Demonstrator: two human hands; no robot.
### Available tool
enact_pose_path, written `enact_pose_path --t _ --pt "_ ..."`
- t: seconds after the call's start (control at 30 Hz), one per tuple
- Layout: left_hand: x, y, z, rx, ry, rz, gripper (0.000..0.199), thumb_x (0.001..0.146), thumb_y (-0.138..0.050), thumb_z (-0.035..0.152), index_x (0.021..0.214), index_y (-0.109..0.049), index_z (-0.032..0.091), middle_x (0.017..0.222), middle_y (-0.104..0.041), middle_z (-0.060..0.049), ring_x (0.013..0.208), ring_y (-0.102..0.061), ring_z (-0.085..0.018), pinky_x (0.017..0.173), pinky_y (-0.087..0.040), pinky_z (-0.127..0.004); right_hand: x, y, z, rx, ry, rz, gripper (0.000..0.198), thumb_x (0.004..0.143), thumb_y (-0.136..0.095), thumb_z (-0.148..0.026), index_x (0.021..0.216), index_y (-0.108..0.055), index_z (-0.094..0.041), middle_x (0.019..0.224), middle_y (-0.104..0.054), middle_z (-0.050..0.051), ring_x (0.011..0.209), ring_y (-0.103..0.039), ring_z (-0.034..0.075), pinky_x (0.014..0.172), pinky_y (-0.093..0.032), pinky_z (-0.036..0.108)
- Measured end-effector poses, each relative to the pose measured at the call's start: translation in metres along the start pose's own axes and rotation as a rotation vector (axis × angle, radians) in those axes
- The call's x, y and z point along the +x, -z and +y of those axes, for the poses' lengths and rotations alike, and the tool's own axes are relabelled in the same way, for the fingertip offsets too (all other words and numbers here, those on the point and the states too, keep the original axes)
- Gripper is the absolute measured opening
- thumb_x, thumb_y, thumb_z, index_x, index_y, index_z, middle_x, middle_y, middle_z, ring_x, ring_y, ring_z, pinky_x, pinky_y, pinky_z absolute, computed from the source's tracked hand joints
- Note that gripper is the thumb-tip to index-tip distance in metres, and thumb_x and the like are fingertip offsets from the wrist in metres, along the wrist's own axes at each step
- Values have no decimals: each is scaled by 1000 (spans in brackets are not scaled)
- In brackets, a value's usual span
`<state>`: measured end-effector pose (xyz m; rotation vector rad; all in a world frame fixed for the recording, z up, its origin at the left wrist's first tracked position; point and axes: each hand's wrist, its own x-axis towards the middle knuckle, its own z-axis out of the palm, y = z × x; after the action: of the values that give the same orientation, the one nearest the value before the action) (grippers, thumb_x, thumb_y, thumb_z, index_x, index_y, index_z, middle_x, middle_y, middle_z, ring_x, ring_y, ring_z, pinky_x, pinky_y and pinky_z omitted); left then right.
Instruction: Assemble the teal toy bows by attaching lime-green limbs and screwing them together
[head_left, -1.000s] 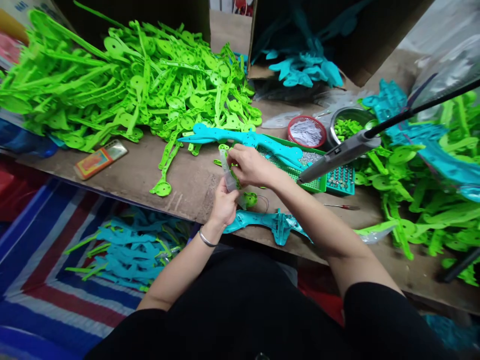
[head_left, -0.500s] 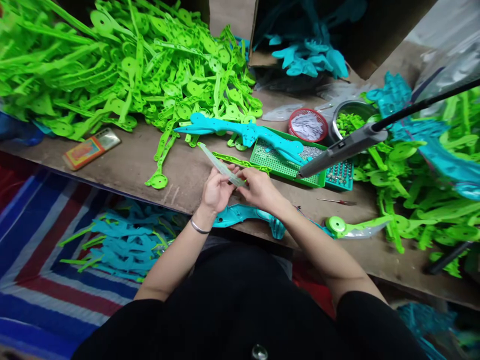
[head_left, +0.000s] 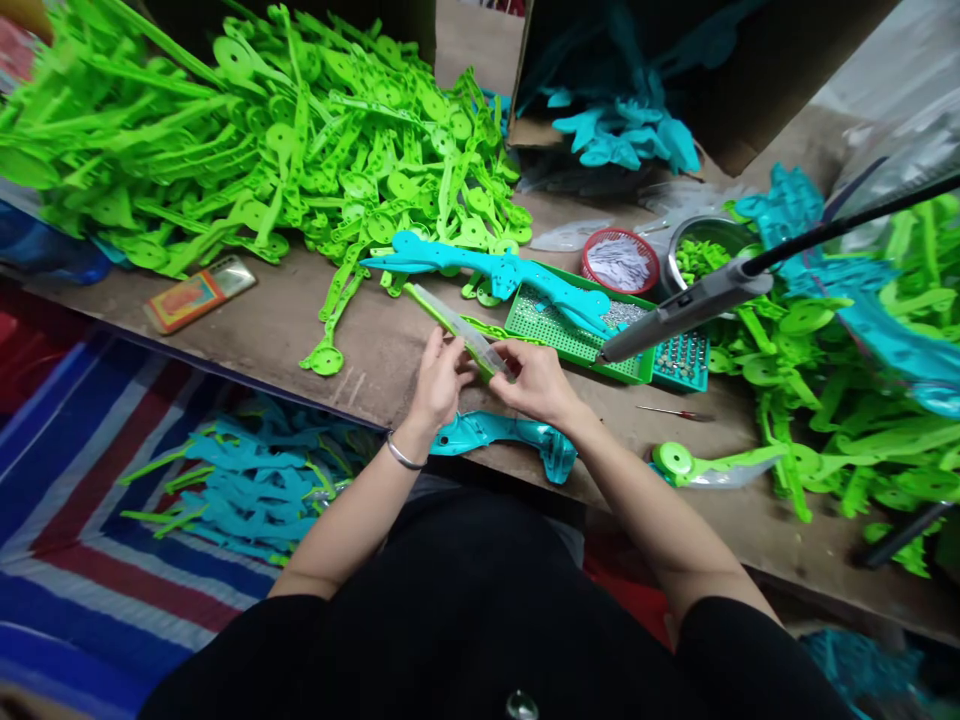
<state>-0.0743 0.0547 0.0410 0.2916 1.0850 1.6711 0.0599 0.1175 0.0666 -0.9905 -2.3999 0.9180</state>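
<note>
Between both hands, above the bench, a slim translucent blade-like plastic piece with a bright green strip (head_left: pixel 450 316) slants up to the left. My left hand (head_left: pixel 439 385) grips its lower middle from the left, fingers curled at it. At the lower right end, my right hand (head_left: pixel 536 382) pinches the piece between thumb and fingers. Below the hands, a turquoise plastic part (head_left: pixel 487 430) lies along the front edge of the bench, partly behind my left wrist. Just beyond them, a longer turquoise part (head_left: pixel 502 272) rests partly over a green basket (head_left: pixel 555 345).
A grey power screwdriver (head_left: pixel 682 310) reaches in from the right. Bright green parts (head_left: pixel 285 150) are heaped at the back left. A red basket (head_left: pixel 619 260), a metal bowl (head_left: pixel 709 235) and a small red-handled tool (head_left: pixel 679 412) are on the right. A phone-like case (head_left: pixel 201 293) lies left.
The held piece has turned, so its green strip now shows along the translucent blade. My fingers have shifted slightly on it. The whole view has moved a little.
</note>
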Motion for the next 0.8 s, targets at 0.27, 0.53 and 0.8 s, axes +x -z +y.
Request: enact_pose_path --t 0.27,0.53,0.8 --pt "4 -8 -22 61 -190 91 13 92 -68 30 97 -59 22 90 -67 0 86 -66 -14 83 -52 -25 20 -23 -5 -106 123 196 27 99 -45 -29 112 -65 -16 101 -67 13 94 -63 23 87 -52 38" --pt "10 -8 -21 211 -247 190 9 92 -67 22 101 -64 22 90 -71 -2 91 -66 -16 87 -48 -26 31 -44 -4 -29 -99 433 15 98 -43 -25 98 -56 -19 102 -62 14 97 -57 25 91 -50 44" --pt "4 2 -20 144 -202 176 13 93 -61 21 105 -60 25 86 -65 1 90 -72 -16 84 -53 -26 42 -37 3 -188 -228 457 20 102 -36 -27 105 -53 -18 107 -56 16 100 -56 26 88 -50 44"
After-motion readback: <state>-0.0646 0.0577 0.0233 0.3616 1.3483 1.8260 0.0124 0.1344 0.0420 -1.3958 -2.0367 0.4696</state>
